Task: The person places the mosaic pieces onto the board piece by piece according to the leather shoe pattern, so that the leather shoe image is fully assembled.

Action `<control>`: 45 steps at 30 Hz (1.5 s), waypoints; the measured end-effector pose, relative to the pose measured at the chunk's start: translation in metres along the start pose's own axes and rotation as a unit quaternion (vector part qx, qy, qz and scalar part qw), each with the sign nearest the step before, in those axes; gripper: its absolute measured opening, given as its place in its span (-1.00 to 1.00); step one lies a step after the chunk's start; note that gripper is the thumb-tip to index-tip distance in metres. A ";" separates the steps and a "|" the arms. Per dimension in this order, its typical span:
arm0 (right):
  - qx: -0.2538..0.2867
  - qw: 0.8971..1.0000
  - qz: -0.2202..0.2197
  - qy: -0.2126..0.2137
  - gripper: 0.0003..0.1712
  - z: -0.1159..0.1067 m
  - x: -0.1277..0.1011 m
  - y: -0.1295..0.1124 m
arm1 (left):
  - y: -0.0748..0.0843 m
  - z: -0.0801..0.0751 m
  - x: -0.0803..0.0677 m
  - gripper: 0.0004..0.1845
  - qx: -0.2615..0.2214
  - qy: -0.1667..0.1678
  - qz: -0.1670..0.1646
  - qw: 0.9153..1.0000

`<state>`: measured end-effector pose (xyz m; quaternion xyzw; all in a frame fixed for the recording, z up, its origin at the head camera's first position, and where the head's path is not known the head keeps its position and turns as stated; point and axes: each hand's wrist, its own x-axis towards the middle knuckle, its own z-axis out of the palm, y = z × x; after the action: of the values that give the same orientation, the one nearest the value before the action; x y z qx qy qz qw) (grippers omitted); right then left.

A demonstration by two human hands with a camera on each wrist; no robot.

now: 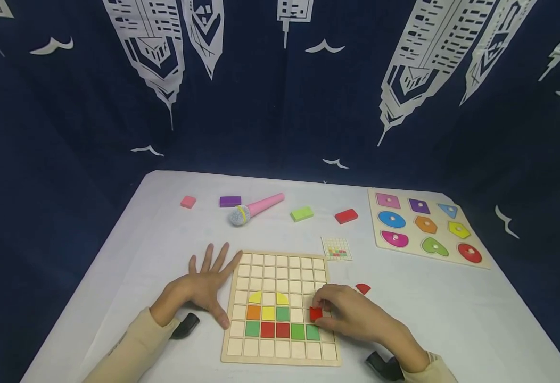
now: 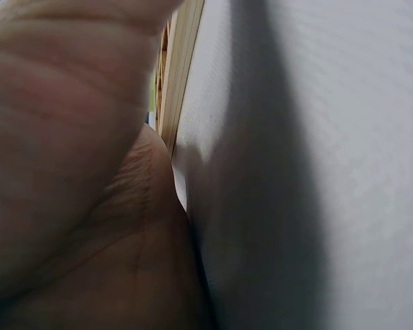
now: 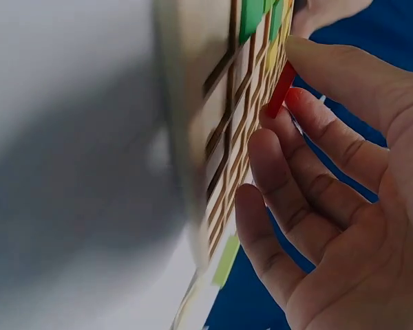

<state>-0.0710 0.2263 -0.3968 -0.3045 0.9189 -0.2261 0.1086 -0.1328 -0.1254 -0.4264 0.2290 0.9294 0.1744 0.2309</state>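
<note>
A square wooden grid board (image 1: 234, 347) lies on the table, with yellow, orange, green and red tiles set in some cells. My left hand (image 1: 203, 290) is spread, its thumb and index finger along the board's left edge. The palm fills much of the left wrist view, beside the board's side edge (image 2: 182, 75). Over the right part of the board, my right hand (image 1: 349, 311) pinches a red square tile (image 1: 315, 314) between thumb and fingertips. In the right wrist view that red tile (image 3: 282, 89) stands tilted, close to the grid.
A small pattern card (image 1: 337, 249) lies behind the board's right corner, and a red fan-shaped piece (image 1: 363, 288) beyond my right hand. Farther back are a toy microphone (image 1: 256, 209), purple block (image 1: 230, 201), pink block (image 1: 188, 201), green block (image 1: 302, 214), red block (image 1: 346, 216) and shape puzzle (image 1: 380, 236).
</note>
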 end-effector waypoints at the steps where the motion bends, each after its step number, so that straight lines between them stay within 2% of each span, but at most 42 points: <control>1: -0.001 1.000 -0.004 -0.005 -0.80 0.001 0.003 -0.003 | 0.000 0.000 0.000 0.73 0.000 0.000 0.000 1.000; 14: -0.011 0.998 -0.025 -0.058 -0.84 0.012 0.029 -0.020 | 0.000 0.000 0.000 0.73 -0.001 -0.002 -0.004 1.000; 24: -0.004 0.999 -0.027 -0.046 -0.95 0.012 0.035 -0.014 | 0.002 -0.002 -0.002 0.72 0.001 -0.002 -0.004 1.000; 28: 0.002 1.000 -0.026 -0.012 -0.91 0.004 0.026 -0.001 | 0.002 -0.002 -0.002 0.72 0.000 -0.002 -0.004 1.000; 32: -0.005 0.999 0.001 0.036 -0.83 -0.010 0.014 0.025 | 0.002 -0.001 -0.001 0.72 0.002 -0.001 -0.003 1.000; 37: -0.022 0.994 0.073 0.083 -0.71 -0.023 -0.002 0.058 | 0.001 0.000 -0.001 0.72 0.002 0.000 -0.001 1.000; 42: -0.030 0.986 0.133 0.092 -0.66 -0.030 -0.013 0.073 | 0.001 -0.001 -0.002 0.72 0.002 0.001 0.000 1.000; 45: -0.025 0.985 0.146 0.089 -0.68 -0.032 -0.017 0.077 | 0.002 -0.001 -0.002 0.72 0.002 0.001 0.001 1.000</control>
<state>-0.1077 0.3029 -0.4051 -0.1486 0.9647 -0.2113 0.0505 -0.1310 -0.1253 -0.4239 0.2304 0.9296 0.1733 0.2295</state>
